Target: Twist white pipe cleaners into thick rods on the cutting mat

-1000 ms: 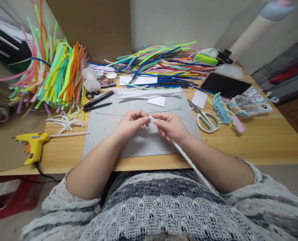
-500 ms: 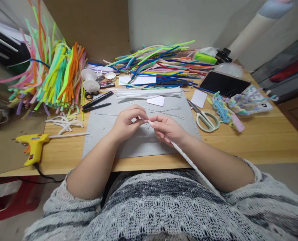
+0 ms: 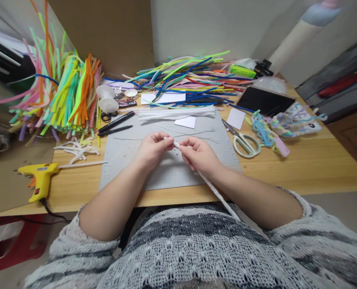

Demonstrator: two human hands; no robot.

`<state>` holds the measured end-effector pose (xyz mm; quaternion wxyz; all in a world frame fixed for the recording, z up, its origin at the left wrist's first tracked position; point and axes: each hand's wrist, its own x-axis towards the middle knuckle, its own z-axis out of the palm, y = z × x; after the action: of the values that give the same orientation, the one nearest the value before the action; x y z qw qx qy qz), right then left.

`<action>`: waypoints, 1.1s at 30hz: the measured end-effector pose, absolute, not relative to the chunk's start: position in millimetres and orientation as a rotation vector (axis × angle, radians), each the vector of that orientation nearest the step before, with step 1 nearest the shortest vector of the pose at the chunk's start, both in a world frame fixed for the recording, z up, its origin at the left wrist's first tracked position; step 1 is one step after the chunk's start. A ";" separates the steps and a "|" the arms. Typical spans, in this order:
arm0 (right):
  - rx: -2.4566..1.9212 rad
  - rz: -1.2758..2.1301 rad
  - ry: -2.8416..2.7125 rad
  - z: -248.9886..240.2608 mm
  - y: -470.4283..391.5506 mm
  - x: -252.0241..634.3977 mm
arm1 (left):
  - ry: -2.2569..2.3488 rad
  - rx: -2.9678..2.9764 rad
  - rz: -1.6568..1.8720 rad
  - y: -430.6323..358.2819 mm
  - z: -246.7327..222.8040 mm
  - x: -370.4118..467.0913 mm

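Note:
Over the grey cutting mat (image 3: 121,168), both my hands pinch a long white pipe cleaner (image 3: 216,194). My left hand (image 3: 153,148) has its tip between thumb and forefinger. Close by, my right hand (image 3: 201,154) grips it a short way along, and the rest passes under that palm and slants down toward my sweater. Beyond the hands, thin bare wires (image 3: 193,133) lie on the mat. A bundle of white pipe cleaners (image 3: 178,112) rests along the mat's far edge, with a small white card (image 3: 185,122) in front of it.
Scissors (image 3: 246,143) lie right of the mat, beside pastel twisted pieces (image 3: 262,130) and a dark-screened phone (image 3: 265,100). At left are a yellow glue gun (image 3: 40,176), white offcuts (image 3: 78,149) and black markers (image 3: 116,122). Colourful pipe cleaners (image 3: 193,76) pile up at the back.
My left hand has shifted slightly lower and now pinches the pipe cleaner's tip, with more of it showing between the hands. The trailing length has drawn up a little toward my right hand.

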<state>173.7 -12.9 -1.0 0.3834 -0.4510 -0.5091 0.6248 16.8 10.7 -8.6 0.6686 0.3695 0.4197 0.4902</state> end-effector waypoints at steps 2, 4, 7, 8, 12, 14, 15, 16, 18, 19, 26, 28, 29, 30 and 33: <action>-1.148 1.646 -1.311 -1.3 -11.3 173.4 | 1.006 0.837 1.201 11.7 -9.6 16.3; -1.164 1.674 -1.335 -2.6 -9.5 172.6 | 1.050 0.815 1.266 12.8 -10.0 14.2; -1.220 1.592 -1.388 -6.3 -8.1 168.2 | 1.077 0.729 1.273 13.4 -9.3 11.4; -1.232 1.542 -1.404 -7.9 -8.1 165.9 | 1.077 0.700 1.268 13.3 -8.8 10.9; -1.178 1.461 -1.389 -12.5 -8.6 156.6 | 1.080 0.627 1.269 12.6 -7.0 10.0; -1.128 1.543 -1.314 -12.3 -8.7 153.9 | 1.085 0.617 1.266 12.7 -6.5 9.1; -1.106 1.596 -1.274 -11.7 -8.6 153.3 | 1.084 0.617 1.263 12.9 -6.3 8.4; -1.085 1.644 -1.242 -10.9 -8.6 153.2 | 1.080 0.620 1.257 13.2 -6.0 7.6; -1.042 1.712 -1.212 -9.5 -8.3 154.1 | 1.062 0.626 1.227 14.0 -5.6 5.9; -1.022 1.735 -1.210 -9.0 -8.2 154.8 | 1.050 0.625 1.203 14.4 -5.3 5.1; -1.051 1.819 -1.186 -7.4 -6.6 155.3 | 1.039 0.682 1.239 16.4 -5.5 4.7; -1.060 1.808 -1.183 -8.2 -5.8 154.2 | 1.040 0.681 1.255 16.6 -7.0 5.5; -1.060 1.795 -1.181 -8.9 -5.6 153.7 | 1.034 0.678 1.253 16.8 -7.9 5.8; -1.061 1.778 -1.176 -9.6 -5.4 153.2 | 1.027 0.677 1.252 16.9 -8.8 6.0; -1.057 1.742 -1.166 -11.4 -6.0 152.3 | 1.011 0.697 1.239 17.1 -11.1 7.0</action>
<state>152.3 -6.0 -11.4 0.3867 -0.4153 -0.4579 0.6843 7.0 17.1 -11.1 0.6430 0.3061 0.4438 0.5439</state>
